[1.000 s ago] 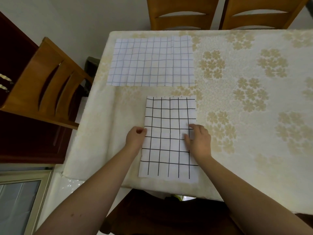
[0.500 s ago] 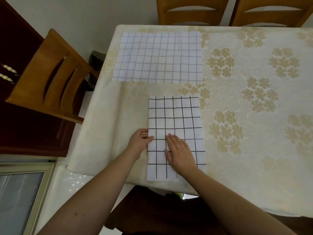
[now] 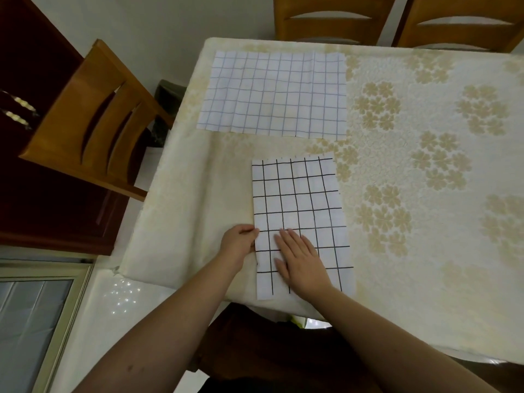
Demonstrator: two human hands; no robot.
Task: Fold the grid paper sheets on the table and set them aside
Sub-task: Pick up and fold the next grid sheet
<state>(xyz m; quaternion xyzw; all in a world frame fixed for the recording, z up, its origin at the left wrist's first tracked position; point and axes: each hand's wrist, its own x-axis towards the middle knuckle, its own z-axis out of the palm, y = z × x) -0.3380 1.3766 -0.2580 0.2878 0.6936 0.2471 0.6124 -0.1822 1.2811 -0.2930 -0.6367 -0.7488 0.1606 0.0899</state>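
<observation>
- Fingers (image 3: pixel 295 239) of the right hand (image 3: pixel 302 259) lie straight and close together, flat on the black-lined sheet (image 3: pixel 297 199), palm down near its left edge.
- Left hand (image 3: pixel 238 242) sits just beside that left edge; its fingers are curled, tips touching the paper's side. Whether they pinch the edge or only steady it, I cannot tell.
- That sheet looks already folded into a narrow upright rectangle. It lies near the front edge of the tabletop (image 3: pixel 425 251), toward the left front corner, its near end reaching the front edge.
- A second, pale-lined sheet (image 3: pixel 272 92) lies flat and unfolded near the far left corner, well apart from both hands.
- Step in hand, as I judge it: pressing down the crease along the left side of the near sheet.
- Next move likely calls for running the flat hand along the fold while the other hand holds the edge aligned, then either another fold or moving it aside before reaching for the far sheet.
</observation>
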